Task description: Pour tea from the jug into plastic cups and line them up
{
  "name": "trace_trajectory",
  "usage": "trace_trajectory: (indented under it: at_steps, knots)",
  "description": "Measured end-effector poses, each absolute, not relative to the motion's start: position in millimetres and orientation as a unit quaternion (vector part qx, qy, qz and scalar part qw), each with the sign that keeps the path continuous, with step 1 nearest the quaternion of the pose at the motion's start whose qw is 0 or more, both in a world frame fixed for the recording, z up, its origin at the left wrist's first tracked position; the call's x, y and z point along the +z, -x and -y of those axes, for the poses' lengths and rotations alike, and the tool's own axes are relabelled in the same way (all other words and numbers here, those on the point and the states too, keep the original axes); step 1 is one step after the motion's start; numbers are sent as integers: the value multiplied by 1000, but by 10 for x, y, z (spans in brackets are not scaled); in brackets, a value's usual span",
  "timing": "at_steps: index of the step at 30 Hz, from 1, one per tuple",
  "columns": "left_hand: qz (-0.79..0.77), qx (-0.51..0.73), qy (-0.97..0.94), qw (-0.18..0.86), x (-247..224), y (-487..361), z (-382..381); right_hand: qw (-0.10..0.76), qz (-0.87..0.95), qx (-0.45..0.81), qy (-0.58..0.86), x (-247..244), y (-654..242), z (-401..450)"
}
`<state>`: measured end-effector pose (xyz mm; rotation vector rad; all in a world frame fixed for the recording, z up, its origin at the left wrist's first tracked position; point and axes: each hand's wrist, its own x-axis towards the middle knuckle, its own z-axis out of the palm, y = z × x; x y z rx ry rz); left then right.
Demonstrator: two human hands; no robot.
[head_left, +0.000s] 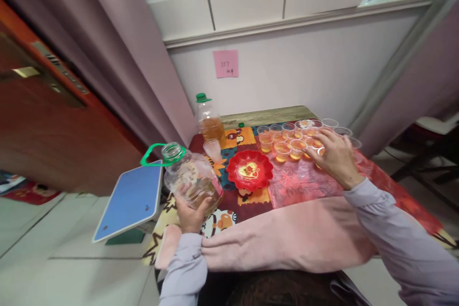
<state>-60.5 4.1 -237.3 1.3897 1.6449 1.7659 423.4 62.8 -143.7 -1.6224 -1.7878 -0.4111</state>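
On the left of the table, my left hand (191, 213) is wrapped round a large clear plastic jug (190, 172), which leans to the left. Its green handle ring is at the uncapped neck, and some amber liquid shows low inside. Over on the right, my right hand (335, 155) reaches across rows of clear plastic cups (282, 151), several with amber drink in them. Thumb and fingers curve round the rim of one plastic cup (320, 152), which they partly hide. Between my hands stands a red scalloped bowl (250, 170) with a yellow heart pattern.
A second jug (210, 122) with a green cap stands at the back left, beside a stack of cups (213, 149). A small green cap (241, 125) lies near the wall. Pink cloth (287, 239) covers the near edge; a blue-topped stool (132, 198) is at the left.
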Motion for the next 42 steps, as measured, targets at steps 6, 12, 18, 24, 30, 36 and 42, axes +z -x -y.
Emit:
trace_trajectory:
  at_steps: [6, 12, 18, 24, 30, 36, 42]
  knots:
    - [-595, 612, -493, 168, -2381, 617, 4, 368, 841, 36, 394, -997, -2762, -938]
    - [-594, 615, -492, 163, -2361, 614, 22, 154, 893, 48, 420, -869, -1640, -1495]
    - [-594, 612, -494, 168, -2361, 608, 42, 86, 908, 49, 407, -1002, -1227, -1754]
    - [-589, 617, -496, 165, -2335, 590, 44, 75, 911, 51, 403, -1062, -1174, -1851]
    - [-586, 620, -499, 154, -2308, 571, 44, 104, 905, 55, 409, -1093, -1215, -1880]
    - [-588, 616, -498, 162, -2337, 589, 39, 151, 893, 63, 420, -1174, -1274, -1884]
    - [-589, 615, -499, 160, -2378, 612, 27, 209, 874, 77, 431, -1065, -1274, -1881]
